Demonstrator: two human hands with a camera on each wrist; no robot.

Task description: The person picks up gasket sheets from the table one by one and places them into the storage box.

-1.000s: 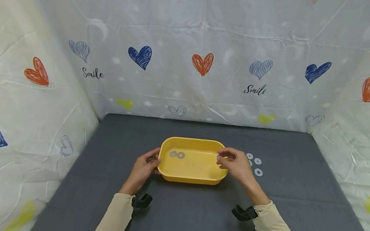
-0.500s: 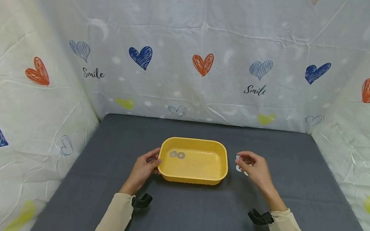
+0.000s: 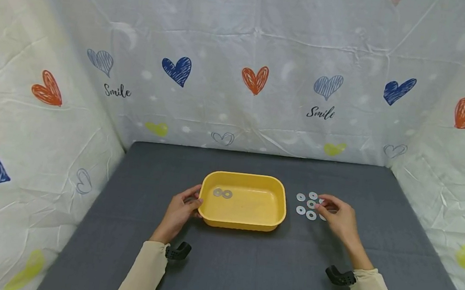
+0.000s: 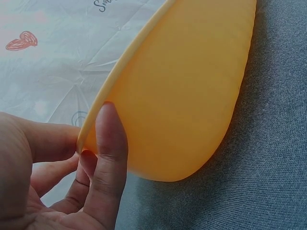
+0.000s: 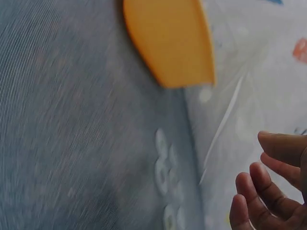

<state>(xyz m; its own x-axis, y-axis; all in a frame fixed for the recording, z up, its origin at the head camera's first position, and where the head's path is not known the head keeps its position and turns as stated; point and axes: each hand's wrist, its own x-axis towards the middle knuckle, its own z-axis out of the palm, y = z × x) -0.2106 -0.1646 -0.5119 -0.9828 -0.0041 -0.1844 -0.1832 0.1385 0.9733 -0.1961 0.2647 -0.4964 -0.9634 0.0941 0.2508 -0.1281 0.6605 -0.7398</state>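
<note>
My left hand (image 3: 177, 215) holds the left end of a yellow plastic tray (image 3: 240, 226), its rim pinched between thumb (image 4: 111, 143) and fingers in the left wrist view. Two flat ring washers (image 3: 227, 194) lie side by side on the tray floor, towards the left. Right of the tray, several pale washers (image 3: 300, 210) lie grouped on the cloth. My right hand (image 3: 340, 219) hovers at the right side of this group and covers part of it. Its fingers look relaxed and apart from the thumb in the right wrist view, and I see nothing between them.
A dark grey cloth (image 3: 234, 279) covers the table. White curtains (image 3: 278, 121) printed with hearts hang behind it and at both sides. Each wrist wears a black strap mount, such as the right one (image 3: 340, 276).
My right hand has gone from over the tray's right end out to the right, over the washers on the cloth. The left hand, tray and two washers inside stay put.
</note>
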